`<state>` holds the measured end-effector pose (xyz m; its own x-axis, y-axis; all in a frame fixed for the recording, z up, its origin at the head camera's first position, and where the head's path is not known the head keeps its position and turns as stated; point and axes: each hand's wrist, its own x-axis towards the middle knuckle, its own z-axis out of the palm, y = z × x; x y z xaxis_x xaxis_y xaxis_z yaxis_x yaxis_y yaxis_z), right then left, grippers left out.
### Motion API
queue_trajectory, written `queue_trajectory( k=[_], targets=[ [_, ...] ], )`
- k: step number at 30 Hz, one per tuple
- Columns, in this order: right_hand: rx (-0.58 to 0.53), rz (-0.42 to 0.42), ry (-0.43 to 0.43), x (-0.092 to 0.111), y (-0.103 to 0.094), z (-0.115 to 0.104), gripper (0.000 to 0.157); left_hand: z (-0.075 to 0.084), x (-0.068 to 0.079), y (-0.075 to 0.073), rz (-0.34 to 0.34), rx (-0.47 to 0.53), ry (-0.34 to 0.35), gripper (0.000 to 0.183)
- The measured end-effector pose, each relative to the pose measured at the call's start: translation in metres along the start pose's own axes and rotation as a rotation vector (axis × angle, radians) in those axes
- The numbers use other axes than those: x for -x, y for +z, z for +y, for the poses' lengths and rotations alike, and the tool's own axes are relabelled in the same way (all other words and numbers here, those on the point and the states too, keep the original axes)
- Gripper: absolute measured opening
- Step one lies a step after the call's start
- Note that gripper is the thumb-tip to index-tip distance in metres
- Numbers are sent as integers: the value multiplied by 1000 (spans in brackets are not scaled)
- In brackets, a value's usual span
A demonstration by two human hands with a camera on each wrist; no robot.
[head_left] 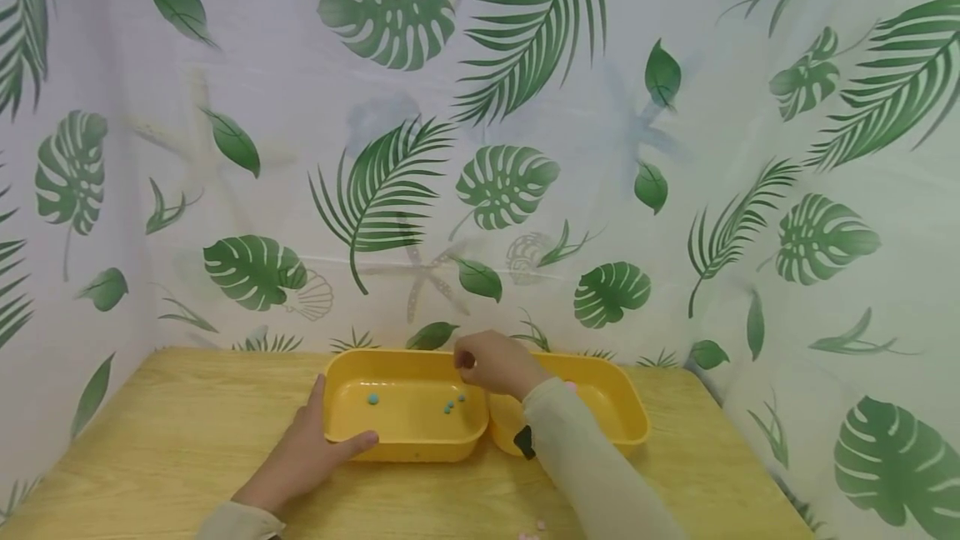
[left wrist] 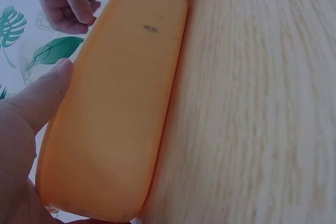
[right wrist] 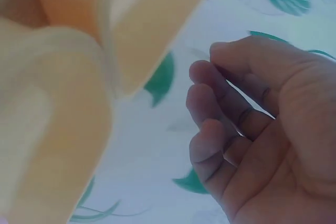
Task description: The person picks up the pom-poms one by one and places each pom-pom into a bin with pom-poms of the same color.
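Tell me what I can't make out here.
Head view: the right sleeve hides part of the right tray.
Head view: pink bits too small to identify, cut by bottom edge.
Left wrist: the left tray hides its own contents.
Right wrist: both trays blurred, cut by edges.

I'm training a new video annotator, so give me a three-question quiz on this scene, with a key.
1. Choose one. The small pieces in the left bin are: A) red, B) teal, C) black.
2. True or false: the left bin stands upside down.
3. Which of the person's hands grips the left bin?

Key
1: B.
2: False; it stands upright, open side up.
3: The left hand.
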<state>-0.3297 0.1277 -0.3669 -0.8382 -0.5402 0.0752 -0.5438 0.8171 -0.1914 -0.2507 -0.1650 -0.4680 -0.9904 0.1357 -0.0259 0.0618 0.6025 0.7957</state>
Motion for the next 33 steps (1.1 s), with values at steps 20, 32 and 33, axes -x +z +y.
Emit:
queue_trajectory(
  k=[20, 32, 33],
  targets=[
    [-274, 88, -131, 98, 20, -28, 5, 4, 1, 0, -23, -28, -39, 131],
    [-219, 83, -132, 107, 36, -34, 8, 1, 0, 1, -10, -21, -33, 131],
    [-215, 77, -134, 107, 36, -35, 9, 1, 0, 2, -11, -26, -34, 131]
  ],
)
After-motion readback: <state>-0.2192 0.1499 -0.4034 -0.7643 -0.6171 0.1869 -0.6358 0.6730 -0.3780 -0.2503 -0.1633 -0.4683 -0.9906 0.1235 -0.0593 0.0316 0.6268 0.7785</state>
